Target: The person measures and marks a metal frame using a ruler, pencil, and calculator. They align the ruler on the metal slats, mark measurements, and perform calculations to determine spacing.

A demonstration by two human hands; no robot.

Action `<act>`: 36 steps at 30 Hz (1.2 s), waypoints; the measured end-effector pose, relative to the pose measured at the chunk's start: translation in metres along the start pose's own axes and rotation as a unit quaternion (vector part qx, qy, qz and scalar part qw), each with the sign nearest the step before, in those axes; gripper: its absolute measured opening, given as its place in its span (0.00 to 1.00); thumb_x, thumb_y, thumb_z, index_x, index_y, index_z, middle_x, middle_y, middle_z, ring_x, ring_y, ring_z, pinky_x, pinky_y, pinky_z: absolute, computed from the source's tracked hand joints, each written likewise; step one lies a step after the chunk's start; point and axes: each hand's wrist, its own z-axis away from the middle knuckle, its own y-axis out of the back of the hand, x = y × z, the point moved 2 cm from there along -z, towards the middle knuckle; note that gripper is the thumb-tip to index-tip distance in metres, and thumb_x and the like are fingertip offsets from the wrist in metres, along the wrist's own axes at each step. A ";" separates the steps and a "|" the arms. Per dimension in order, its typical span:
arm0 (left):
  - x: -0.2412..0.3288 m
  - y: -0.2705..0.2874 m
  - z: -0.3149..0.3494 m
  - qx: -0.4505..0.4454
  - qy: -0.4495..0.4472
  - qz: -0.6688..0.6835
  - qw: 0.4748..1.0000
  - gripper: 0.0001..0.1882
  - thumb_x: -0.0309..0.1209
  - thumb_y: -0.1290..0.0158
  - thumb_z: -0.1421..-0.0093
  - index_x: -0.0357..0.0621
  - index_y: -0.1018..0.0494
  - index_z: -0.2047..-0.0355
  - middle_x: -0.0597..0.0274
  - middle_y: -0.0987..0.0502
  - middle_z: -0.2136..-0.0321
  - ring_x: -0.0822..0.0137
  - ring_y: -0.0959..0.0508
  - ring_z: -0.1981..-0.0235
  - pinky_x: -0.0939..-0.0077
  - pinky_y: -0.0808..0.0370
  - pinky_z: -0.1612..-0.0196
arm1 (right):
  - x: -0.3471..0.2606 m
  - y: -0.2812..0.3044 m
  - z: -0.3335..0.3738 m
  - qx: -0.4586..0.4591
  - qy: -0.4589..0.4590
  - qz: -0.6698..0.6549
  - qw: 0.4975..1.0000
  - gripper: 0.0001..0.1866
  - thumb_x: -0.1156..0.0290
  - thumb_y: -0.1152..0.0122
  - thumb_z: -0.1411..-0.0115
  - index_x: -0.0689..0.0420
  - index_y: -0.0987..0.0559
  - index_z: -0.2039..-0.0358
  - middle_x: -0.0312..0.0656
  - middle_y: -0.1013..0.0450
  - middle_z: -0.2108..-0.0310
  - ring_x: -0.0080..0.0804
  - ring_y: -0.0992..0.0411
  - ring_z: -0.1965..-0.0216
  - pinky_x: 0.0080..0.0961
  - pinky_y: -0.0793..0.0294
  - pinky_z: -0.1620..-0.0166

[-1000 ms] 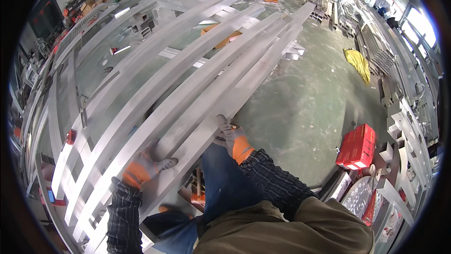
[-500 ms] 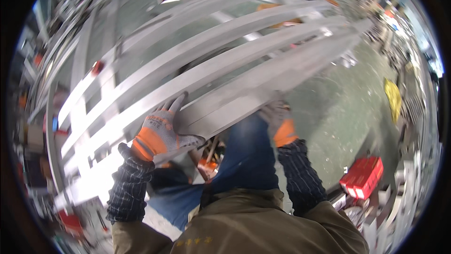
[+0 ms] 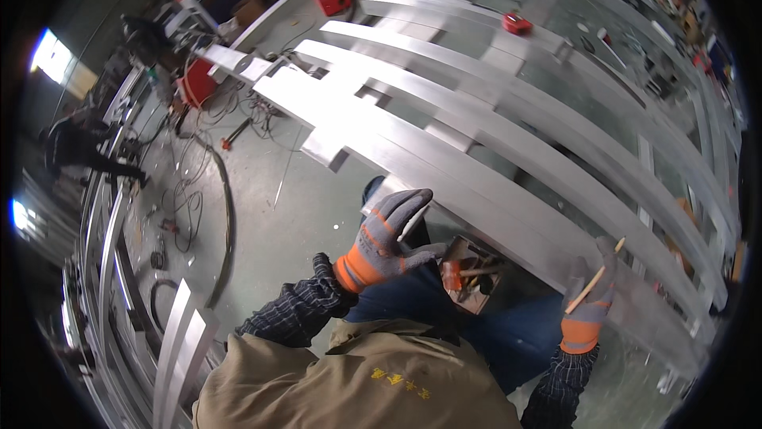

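Note:
A wide grey metal beam lies slantwise in front of me, beside several narrower parallel metal tubes resting on crosspieces. My left hand, in a grey glove with an orange cuff, is at the beam's near edge, fingers stretched and thumb apart. A pale strip shows by its fingers; I cannot tell whether it touches them. Farther right, my right hand, gloved alike, rests on the beam with a wooden pencil between its fingers. Its fingertips are blurred.
Below the beam, a box holds tools, one with a wooden handle. A small red object sits on a far tube. Cables and a thick black hose cross the floor at left. A person in dark clothes bends at far left; red machines stand behind.
The view has swung left, bringing the beam's left end and the workshop floor in. My left hand has come off the beam's top to its near edge. The pencil now shows in my right hand.

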 end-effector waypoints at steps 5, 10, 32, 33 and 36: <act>-0.056 0.047 0.003 0.117 0.033 -0.076 0.990 0.47 0.44 0.23 0.48 0.37 0.31 0.33 0.44 0.26 0.39 0.45 0.24 0.39 0.57 0.25 0.37 | -0.029 -0.046 -0.025 -0.093 0.096 0.066 0.989 0.31 0.66 0.35 0.35 0.64 0.32 0.35 0.63 0.30 0.42 0.67 0.34 0.40 0.59 0.35 0.34; -0.181 0.130 -0.016 0.270 0.112 -0.169 0.941 0.47 0.42 0.24 0.45 0.34 0.35 0.32 0.42 0.28 0.38 0.47 0.25 0.39 0.57 0.26 0.36 | -0.029 -0.053 -0.026 -0.151 0.038 0.106 0.982 0.33 0.60 0.34 0.34 0.62 0.32 0.33 0.62 0.30 0.41 0.67 0.35 0.38 0.58 0.37 0.33; -0.488 0.284 -0.037 0.266 0.347 0.376 0.817 0.22 0.30 0.37 0.32 0.42 0.22 0.39 0.63 0.15 0.52 0.71 0.15 0.54 0.79 0.20 0.52 | -0.044 -0.062 -0.031 -0.185 0.012 0.198 0.962 0.28 0.67 0.36 0.33 0.61 0.29 0.35 0.60 0.31 0.38 0.63 0.33 0.37 0.52 0.34 0.34; -0.484 0.285 -0.036 0.273 0.353 0.369 0.815 0.22 0.30 0.37 0.32 0.42 0.22 0.39 0.64 0.15 0.52 0.71 0.15 0.54 0.80 0.20 0.53 | -0.045 -0.065 -0.031 -0.172 0.018 0.196 0.965 0.27 0.67 0.36 0.33 0.61 0.29 0.36 0.60 0.30 0.39 0.63 0.33 0.37 0.52 0.34 0.34; -0.483 0.294 -0.034 0.252 0.338 0.352 0.836 0.22 0.30 0.37 0.32 0.42 0.22 0.38 0.64 0.15 0.51 0.71 0.15 0.54 0.81 0.21 0.55 | -0.044 -0.071 -0.031 -0.146 0.047 0.197 0.968 0.28 0.64 0.36 0.32 0.61 0.29 0.36 0.61 0.31 0.38 0.64 0.35 0.36 0.54 0.36 0.33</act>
